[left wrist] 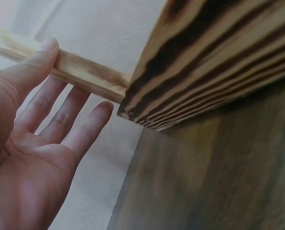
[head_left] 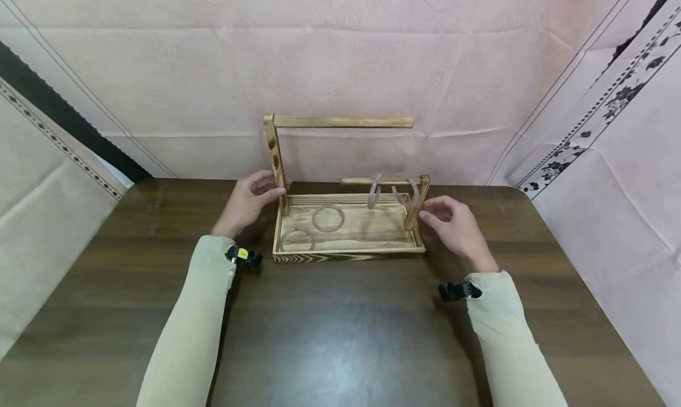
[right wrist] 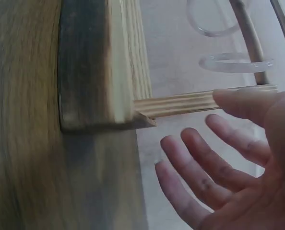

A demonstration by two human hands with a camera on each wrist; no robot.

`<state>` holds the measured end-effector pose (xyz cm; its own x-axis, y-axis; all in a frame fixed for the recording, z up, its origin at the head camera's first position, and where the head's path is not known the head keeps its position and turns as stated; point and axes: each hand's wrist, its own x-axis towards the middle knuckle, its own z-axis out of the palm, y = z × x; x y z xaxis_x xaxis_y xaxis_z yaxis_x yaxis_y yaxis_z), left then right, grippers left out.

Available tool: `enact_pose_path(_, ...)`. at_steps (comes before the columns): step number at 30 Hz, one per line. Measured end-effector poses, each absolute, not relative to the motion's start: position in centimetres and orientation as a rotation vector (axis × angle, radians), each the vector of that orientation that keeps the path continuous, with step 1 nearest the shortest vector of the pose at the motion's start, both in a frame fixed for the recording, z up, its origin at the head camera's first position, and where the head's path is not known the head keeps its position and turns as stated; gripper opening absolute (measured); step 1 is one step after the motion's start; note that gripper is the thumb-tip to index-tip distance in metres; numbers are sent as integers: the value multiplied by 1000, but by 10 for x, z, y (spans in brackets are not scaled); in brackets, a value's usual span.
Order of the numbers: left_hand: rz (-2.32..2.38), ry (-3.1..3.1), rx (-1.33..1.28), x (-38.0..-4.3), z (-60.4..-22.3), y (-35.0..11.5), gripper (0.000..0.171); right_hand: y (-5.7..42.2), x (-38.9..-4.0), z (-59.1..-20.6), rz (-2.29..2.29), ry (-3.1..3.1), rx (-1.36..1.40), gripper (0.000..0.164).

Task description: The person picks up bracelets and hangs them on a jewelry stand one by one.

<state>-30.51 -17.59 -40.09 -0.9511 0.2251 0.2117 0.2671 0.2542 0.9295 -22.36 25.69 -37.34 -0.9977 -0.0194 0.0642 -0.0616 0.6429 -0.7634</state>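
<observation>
A wooden bangle stand has a tray base (head_left: 348, 255), a tall post (head_left: 276, 164) on the left and a short post (head_left: 417, 203) on the right. With thumb in front and fingers passing behind, my left hand (head_left: 249, 201) holds the tall post. My right hand (head_left: 454, 226) is beside the short post; in the right wrist view the thumb (right wrist: 243, 103) overlaps that post, and the other fingertips stay apart from it. Two translucent bangles hang on the lower bar: one bangle (head_left: 374, 192) inward, another bangle (head_left: 414, 193) near the post. A bangle (head_left: 328, 219) and another bangle (head_left: 284, 235) lie in the tray.
The upper bar (head_left: 343, 122) runs rightward from the tall post, its right end free. The stand sits near the back edge of a dark wooden table (head_left: 340, 330). Behind it hangs a pale pink cloth (head_left: 340, 70). Black bands with small devices are on both wrists.
</observation>
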Motion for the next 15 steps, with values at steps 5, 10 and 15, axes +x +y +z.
enact_pose_path(5,-1909,-2471,-512,-307,-404,-182,42,259,-220,-370,1100,-2937,207,26)
enact_pose_path(10,-1953,-2458,-543,-307,-403,-185,42,258,-220,-364,1009,-2990,369,22)
enact_pose_path(15,-1928,-2480,-556,-311,-399,-184,37,256,-220,-352,909,-3034,502,17)
